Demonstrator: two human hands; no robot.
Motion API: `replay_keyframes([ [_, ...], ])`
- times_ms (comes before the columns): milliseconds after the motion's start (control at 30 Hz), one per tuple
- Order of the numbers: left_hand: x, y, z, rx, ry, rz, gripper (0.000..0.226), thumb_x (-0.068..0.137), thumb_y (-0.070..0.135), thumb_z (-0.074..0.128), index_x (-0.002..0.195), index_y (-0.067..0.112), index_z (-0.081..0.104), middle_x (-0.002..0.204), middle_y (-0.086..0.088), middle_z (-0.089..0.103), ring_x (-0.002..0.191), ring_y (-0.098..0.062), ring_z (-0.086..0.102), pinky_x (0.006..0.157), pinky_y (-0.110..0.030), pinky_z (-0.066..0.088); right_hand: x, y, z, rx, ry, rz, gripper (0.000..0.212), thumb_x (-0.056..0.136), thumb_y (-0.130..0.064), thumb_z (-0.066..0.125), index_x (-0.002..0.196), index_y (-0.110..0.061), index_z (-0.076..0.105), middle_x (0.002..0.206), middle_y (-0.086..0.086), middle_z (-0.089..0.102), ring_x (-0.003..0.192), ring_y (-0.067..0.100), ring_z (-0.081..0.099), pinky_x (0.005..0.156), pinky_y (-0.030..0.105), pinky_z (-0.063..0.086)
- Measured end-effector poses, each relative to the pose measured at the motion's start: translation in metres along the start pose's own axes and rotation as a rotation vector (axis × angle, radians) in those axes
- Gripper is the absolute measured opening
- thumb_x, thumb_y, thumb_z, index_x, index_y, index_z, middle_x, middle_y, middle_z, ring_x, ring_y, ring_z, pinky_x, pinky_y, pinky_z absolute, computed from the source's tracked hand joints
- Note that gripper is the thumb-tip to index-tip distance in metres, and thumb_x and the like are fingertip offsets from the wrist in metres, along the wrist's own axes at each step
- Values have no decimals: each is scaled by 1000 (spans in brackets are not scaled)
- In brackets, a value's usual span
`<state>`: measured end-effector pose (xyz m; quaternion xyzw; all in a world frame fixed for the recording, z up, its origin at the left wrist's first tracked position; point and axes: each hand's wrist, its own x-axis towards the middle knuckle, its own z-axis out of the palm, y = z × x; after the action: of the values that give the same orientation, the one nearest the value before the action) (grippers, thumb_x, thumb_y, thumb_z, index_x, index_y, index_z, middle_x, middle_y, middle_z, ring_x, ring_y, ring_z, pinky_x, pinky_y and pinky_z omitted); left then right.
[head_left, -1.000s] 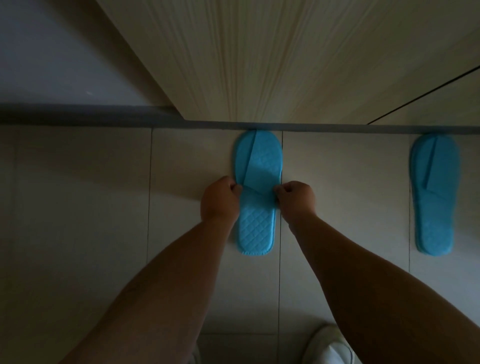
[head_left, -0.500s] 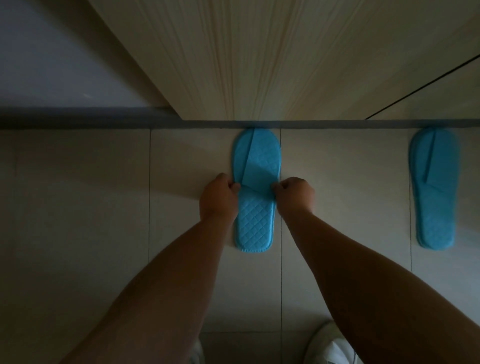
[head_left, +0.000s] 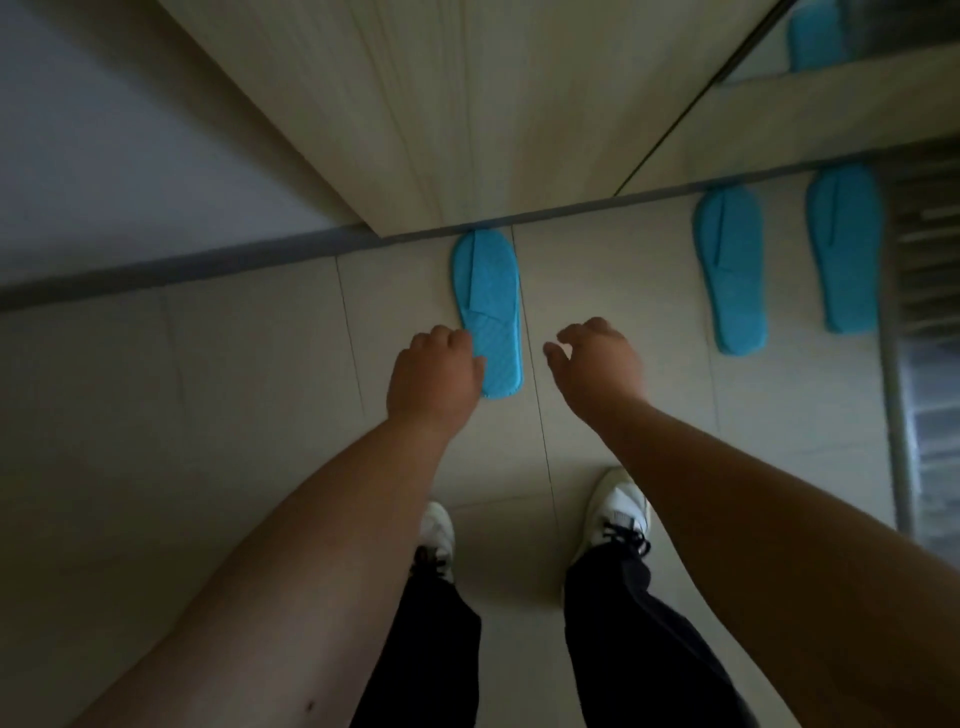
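A flat blue slipper (head_left: 487, 301) lies on the tiled floor with its toe against the foot of a light wooden panel (head_left: 467, 114). My left hand (head_left: 434, 376) hovers over the slipper's heel edge on the left, fingers loosely curled and holding nothing. My right hand (head_left: 597, 366) hangs to the right of the slipper, apart from it, fingers relaxed and empty. Two more blue slippers (head_left: 732, 270) (head_left: 844, 249) lie side by side along the same panel further right.
My white sneakers (head_left: 618, 509) and dark trousers stand on the floor tiles (head_left: 234, 389) below the hands. A grey baseboard (head_left: 156, 270) runs along the wall at left. A metal-framed rack (head_left: 930, 322) stands at the right edge. A mirror strip at top right reflects a slipper.
Both hands have let go of the slipper's sides and pulled back toward me. The view has risen and tilted, bringing my feet and a third slipper into sight.
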<state>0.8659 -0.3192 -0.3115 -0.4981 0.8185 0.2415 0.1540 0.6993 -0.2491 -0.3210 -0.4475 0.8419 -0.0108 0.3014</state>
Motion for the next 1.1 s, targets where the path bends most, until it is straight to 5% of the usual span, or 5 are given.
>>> replay_keyframes([
  [100,-29,13,-34,178,-15,162,39,94,37,41,121,9,49,123,-12,54,113,-31,48,91,-41,39,-37,-2,-35,-99,62,-102,46,93,-43,50,132,-18,52,135,8,52,123,28,46,100,43,41],
  [267,-62,42,-80,342,3,354,66,90,49,38,143,11,27,149,-14,34,140,-33,27,116,-49,20,-92,12,-73,-198,118,-39,64,93,-51,45,145,-19,27,155,10,31,144,31,23,115,46,18],
  [400,-75,66,-92,435,-20,453,72,90,51,37,147,11,19,156,-13,25,146,-33,14,118,-50,7,-129,30,-83,-168,128,75,71,94,-55,40,150,-18,17,159,10,20,147,30,13,117,45,8],
  [567,-79,122,-82,508,-10,552,71,90,51,39,146,10,24,153,-13,30,144,-33,19,118,-50,11,-158,71,-88,-110,136,141,72,94,-55,39,150,-16,16,160,11,18,148,30,10,118,46,7],
  [1100,-126,404,30,686,6,938,68,88,49,40,142,9,29,147,-15,38,139,-33,31,116,-50,18,-279,328,-106,94,242,543,73,93,-57,38,151,-16,19,159,8,22,148,28,11,119,46,8],
])
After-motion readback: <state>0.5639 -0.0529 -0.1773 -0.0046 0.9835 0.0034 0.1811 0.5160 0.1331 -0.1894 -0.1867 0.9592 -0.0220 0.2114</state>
